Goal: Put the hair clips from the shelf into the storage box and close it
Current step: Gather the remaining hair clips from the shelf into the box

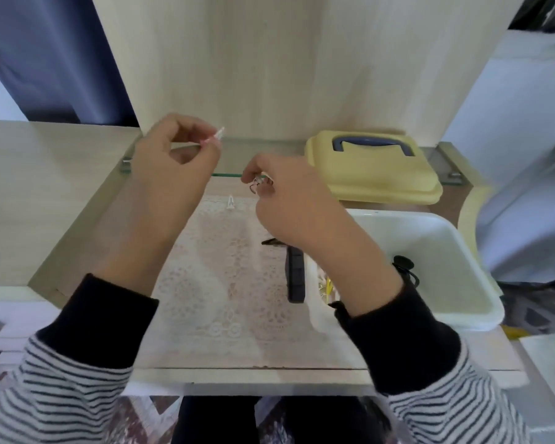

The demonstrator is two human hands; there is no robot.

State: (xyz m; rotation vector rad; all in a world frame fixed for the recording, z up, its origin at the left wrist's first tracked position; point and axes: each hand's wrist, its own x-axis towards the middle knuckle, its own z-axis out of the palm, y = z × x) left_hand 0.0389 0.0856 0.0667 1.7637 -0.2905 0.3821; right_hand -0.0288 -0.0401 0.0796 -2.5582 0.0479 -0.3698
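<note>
My left hand (170, 168) is raised over the glass shelf (228, 174) and pinches a thin pink hair clip (212, 138) between thumb and forefinger. My right hand (289, 200) holds a small clear clip (257, 184) at the shelf's front edge. The white storage box (446, 248) stands open at the right on the table, with a black hair tie (403, 263) and yellowish clips inside. Its yellow lid (375, 169) with a dark blue handle lies on the shelf at the right. A small white clip (230, 201) rests on the lace mat.
A black comb (295, 277) and a dark clip (271, 241) lie on the lace mat (218, 283) beside the box. A wooden back panel (269, 65) rises behind the shelf. A blue curtain (55, 56) hangs at the left, a grey chair (526, 219) at the right.
</note>
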